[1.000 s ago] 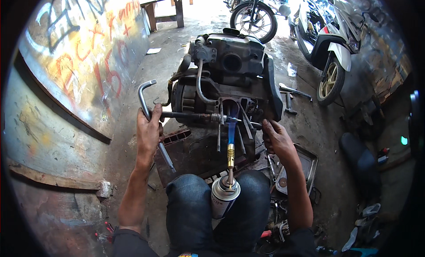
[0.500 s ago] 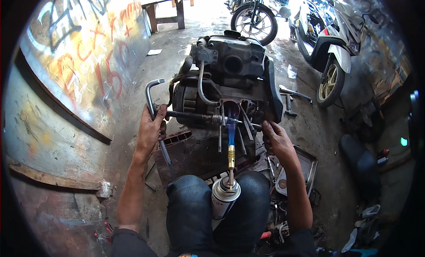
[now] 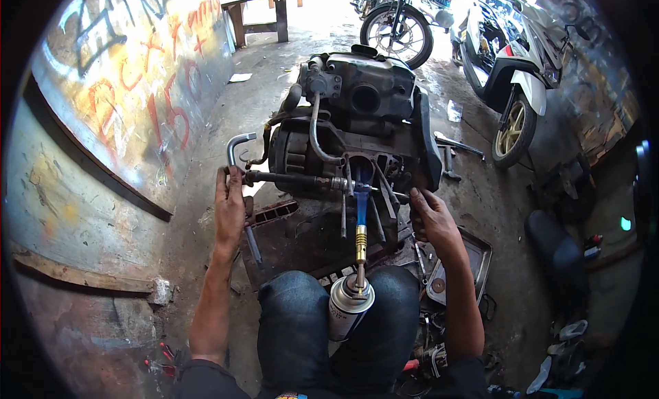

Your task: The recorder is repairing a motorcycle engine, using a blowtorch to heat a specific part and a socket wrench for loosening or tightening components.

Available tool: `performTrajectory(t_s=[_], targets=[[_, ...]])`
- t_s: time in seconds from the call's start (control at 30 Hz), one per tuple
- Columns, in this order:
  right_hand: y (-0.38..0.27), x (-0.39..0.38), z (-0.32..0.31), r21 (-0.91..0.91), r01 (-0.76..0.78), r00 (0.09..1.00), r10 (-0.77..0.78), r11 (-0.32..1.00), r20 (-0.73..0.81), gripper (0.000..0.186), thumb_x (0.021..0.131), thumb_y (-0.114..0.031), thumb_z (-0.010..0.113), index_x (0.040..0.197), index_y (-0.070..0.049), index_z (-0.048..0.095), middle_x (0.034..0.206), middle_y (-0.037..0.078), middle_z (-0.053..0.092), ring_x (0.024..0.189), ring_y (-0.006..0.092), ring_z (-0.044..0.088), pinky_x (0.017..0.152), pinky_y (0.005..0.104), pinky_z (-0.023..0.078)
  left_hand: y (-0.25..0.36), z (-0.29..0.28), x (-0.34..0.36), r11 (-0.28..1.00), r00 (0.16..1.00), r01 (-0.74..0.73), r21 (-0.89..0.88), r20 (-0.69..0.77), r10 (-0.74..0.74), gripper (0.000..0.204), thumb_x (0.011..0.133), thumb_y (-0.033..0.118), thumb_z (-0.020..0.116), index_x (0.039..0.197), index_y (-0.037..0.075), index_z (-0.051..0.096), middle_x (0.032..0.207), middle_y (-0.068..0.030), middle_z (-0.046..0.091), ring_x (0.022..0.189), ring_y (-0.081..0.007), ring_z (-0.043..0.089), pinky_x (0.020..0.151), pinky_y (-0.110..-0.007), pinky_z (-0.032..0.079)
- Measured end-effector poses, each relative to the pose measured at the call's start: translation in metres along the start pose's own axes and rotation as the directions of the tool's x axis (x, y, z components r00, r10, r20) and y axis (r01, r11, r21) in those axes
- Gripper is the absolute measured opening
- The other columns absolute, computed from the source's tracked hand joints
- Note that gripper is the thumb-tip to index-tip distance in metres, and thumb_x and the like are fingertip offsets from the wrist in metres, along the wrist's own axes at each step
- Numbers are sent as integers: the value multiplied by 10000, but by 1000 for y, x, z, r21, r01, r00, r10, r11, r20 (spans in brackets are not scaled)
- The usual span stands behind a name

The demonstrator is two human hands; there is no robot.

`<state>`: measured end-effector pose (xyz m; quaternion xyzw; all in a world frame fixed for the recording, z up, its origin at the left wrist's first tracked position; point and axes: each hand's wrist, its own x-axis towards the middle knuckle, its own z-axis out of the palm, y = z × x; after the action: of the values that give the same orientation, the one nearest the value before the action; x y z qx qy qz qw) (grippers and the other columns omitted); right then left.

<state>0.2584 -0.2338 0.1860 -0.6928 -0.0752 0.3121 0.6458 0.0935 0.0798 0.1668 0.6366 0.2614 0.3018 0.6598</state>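
A dark engine (image 3: 357, 134) stands on the floor in front of my knees. My left hand (image 3: 230, 207) grips a bent steel bar (image 3: 237, 143), whose lower end comes out below the fingers. At that hand begins a dark threaded-looking shaft (image 3: 292, 180), which reaches across to the engine's opening. My right hand (image 3: 434, 219) is closed at the outer end of a thin metal rod (image 3: 388, 191); the fingers hide its grip. Between my thighs stands a gas torch (image 3: 351, 306), its brass nozzle sending a blue flame upward onto the shaft's end at the opening.
Right of the engine lie a hammer (image 3: 449, 163) and a long wrench (image 3: 461, 145). A metal tray (image 3: 473, 258) rests beside my right forearm. Farther off are a white scooter (image 3: 518, 76) and a motorcycle wheel (image 3: 397, 36). A painted wall (image 3: 123, 104) runs along the left.
My left hand has shifted slightly, its fingers now pointing more upward on the bent bar, which has turned and dropped a little. My right hand has barely moved. The flame still burns.
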Motion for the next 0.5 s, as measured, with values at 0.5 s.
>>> performTrajectory(t_s=[0.5], targets=[[1, 0, -1, 6, 3, 1000, -3, 1000, -9, 358, 972, -442, 561, 914, -91, 525, 628, -72, 354, 468, 29, 291, 407, 221, 233, 36, -88, 87, 737, 836, -326, -592, -545, -68, 321, 1037, 405, 387, 851, 147, 343, 643, 28, 289, 471, -95, 252, 414, -245, 214]])
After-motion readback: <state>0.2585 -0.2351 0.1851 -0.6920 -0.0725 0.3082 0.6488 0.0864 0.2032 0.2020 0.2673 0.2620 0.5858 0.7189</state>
